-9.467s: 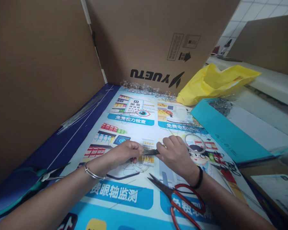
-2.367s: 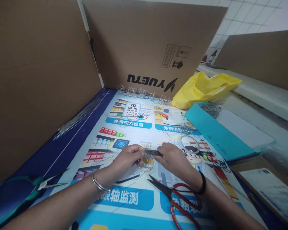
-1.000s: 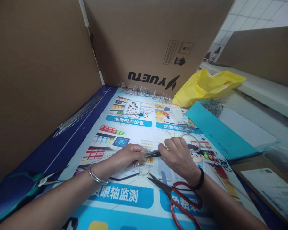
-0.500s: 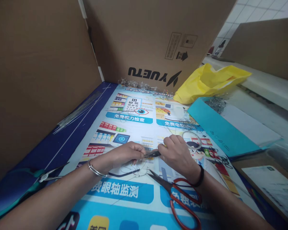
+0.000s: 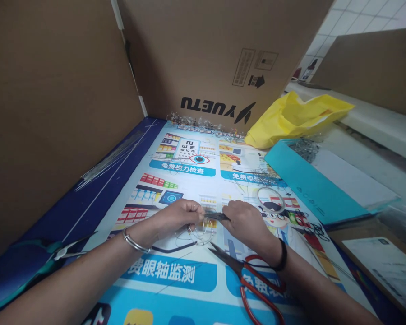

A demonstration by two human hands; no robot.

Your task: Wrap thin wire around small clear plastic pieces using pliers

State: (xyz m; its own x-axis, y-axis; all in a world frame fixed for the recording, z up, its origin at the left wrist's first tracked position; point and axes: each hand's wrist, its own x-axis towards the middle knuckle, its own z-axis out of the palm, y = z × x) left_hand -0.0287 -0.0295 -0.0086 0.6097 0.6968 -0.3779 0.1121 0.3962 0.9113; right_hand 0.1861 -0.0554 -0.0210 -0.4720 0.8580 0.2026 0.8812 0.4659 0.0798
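Note:
My left hand [image 5: 184,215] is closed in a pinch on a thin wire piece [image 5: 203,234], whose fine loops hang below the fingers. Wrapped round the handles of dark-jawed pliers [image 5: 214,216] is my right hand [image 5: 244,221]; the handles are mostly hidden in the palm. The pliers' tips point left and meet the wire at my left fingertips. Just below the hands lie red-handled scissors [image 5: 242,271], blades toward the upper left. Loose straight wires [image 5: 181,275] rest on the printed sheet [image 5: 203,185] under my hands.
Teal-handled pliers [image 5: 56,253] lie at left, near a bundle of straight wires [image 5: 110,158]. A cardboard wall [image 5: 206,54] stands behind, with wire pieces [image 5: 203,123] along its foot. To the right are a tape roll [image 5: 270,200], a teal folder [image 5: 311,189] and a yellow bag [image 5: 291,119].
My right hand has turned slightly and dropped a little, with the pliers still at the wire. The wire loops below my left fingers have shifted and show more clearly.

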